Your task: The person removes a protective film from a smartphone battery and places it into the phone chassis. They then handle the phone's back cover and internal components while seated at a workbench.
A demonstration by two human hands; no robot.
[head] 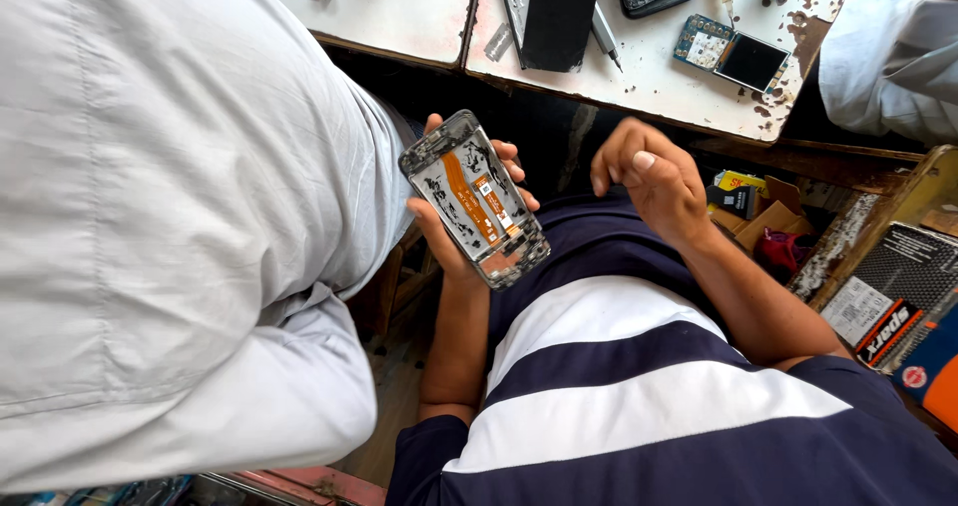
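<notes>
Left hand grips an opened phone frame by its edges, long axis running far-left to near-right, while right hand hovers just right of it, fingers loosely curled, apparently empty though the fingertips are unclear.

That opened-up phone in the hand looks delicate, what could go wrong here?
The left hand holds the opened phone frame by its edges over the lap, away from the worn white table, so a slip would likely drop it to the floor. Its orange flex cable lies exposed and could crease or tear if pressed. The person in the grey shirt sits close and might bump the arm.
</notes>
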